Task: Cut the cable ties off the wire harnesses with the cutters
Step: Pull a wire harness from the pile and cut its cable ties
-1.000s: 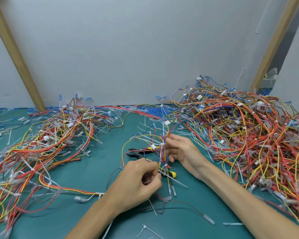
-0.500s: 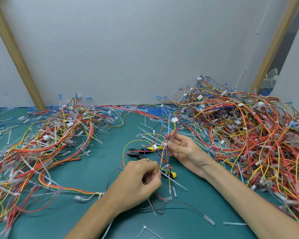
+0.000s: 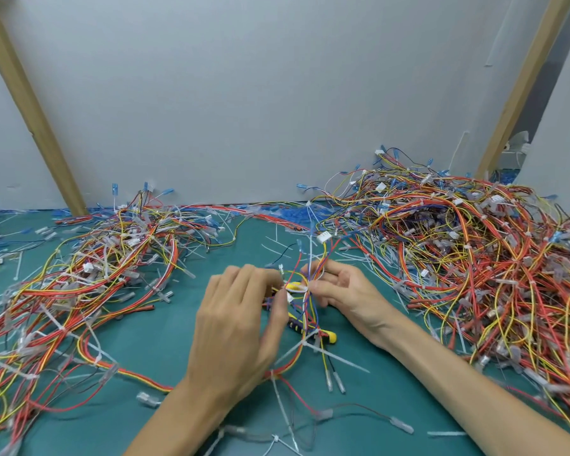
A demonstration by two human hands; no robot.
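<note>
Nearest edge: loose cut cable ties and stray single wires with clear-sleeved terminals lie on the green tabletop. Both bare forearms come in from the bottom.

Left hand: back to camera, fingers mostly straight and reaching right, tips blurred where they meet the wire harness. Thumb tip is next to a small white connector. Cannot tell if it actually pinches anything.

Right hand: palm turned inward, fingers curled, thumb and forefinger pinch the harness where its red, yellow and blue wires bunch together. The wires fan up from the pinch to a white plug. Below the pinch they trail down to the tabletop.

One white cable tie is on the lower part of the harness, long tails sticking out both sides.

Cutters: flat on the tabletop under the harness, between the two hands. No hand is on them. Yellow and black handles show; the head is hidden behind the left hand.

Left of the hands: sprawled left pile of harnesses. Right: taller, denser right pile, reaching up to the wall.

Far edge: blue terminals scattered along the base of the grey wall. Two slanted wooden struts lean against it, one per side.
</note>
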